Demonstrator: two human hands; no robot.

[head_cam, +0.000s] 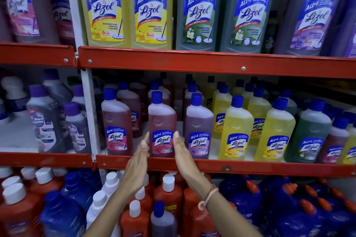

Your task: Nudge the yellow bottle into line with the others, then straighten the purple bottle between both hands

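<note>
Left hand (137,161): fingers straight, holding nothing, just left of the pink-red translucent plastic Lizol bottle with blue cap (161,127). Bottle: upright between both palms at the red metal shelf edge (250,167). Right hand (185,157): flat, empty, just right. Step, by judgement: closing in; palms must next press inward.

Narrow gaps flank the pink bottle (161,127); neighbouring bottles (198,131) crowd close; red shelf lip (250,168) below.

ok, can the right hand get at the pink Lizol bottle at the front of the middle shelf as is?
Probably yes. The right hand is open beside the pink Lizol bottle, fingertips at its label edge. The bottle stands at the shelf lip, with a gap to the purple bottle. The left hand flanks the other side.
</note>
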